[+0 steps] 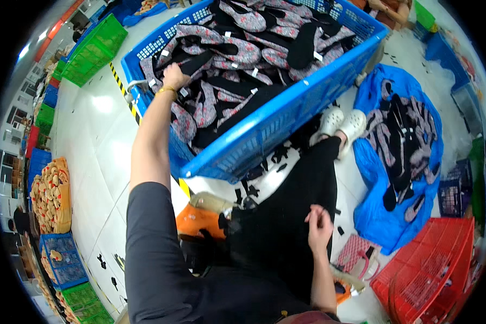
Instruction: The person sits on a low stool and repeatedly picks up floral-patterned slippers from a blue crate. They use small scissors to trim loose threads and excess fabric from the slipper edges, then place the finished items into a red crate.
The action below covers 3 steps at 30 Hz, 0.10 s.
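Observation:
A large blue plastic crate (286, 116) stands before me, heaped with curved, flat fabric pieces (243, 53), pink-grey floral on one part and black on another, with small white tags. Reaching in at the crate's left side, my left hand (175, 77) has its fingers closed at the edge of one floral-and-black piece (195, 63). A yellow band circles that wrist. Over my black-clothed lap my right hand (319, 222) is held with curled fingers; a small dark bit shows at the fingertips, too small to name.
Right of my pale clogs (352, 127), a blue sheet (372, 178) holds more floral and black pieces. A red crate (421, 264) stands at lower right. Green crates (94, 51) and an orange-edged bin of tan plush pieces (53, 191) line the left. Black scraps litter the floor.

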Motion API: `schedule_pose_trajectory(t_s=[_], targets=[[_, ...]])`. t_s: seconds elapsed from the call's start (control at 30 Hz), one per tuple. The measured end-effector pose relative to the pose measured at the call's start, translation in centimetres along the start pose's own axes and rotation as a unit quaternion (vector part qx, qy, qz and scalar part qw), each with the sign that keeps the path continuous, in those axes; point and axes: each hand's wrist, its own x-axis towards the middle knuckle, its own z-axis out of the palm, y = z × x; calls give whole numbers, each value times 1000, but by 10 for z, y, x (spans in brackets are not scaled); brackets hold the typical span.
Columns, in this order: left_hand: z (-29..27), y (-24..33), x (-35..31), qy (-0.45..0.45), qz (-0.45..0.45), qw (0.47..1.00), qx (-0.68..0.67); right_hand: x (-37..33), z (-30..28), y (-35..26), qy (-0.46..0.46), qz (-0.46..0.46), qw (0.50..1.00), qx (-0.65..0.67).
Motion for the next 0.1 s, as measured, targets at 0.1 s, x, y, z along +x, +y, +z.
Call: schedule_pose_trajectory(t_s=[0.1], targets=[[23, -37, 23, 37, 21, 999, 35, 6, 6, -6, -54, -46, 984, -165]])
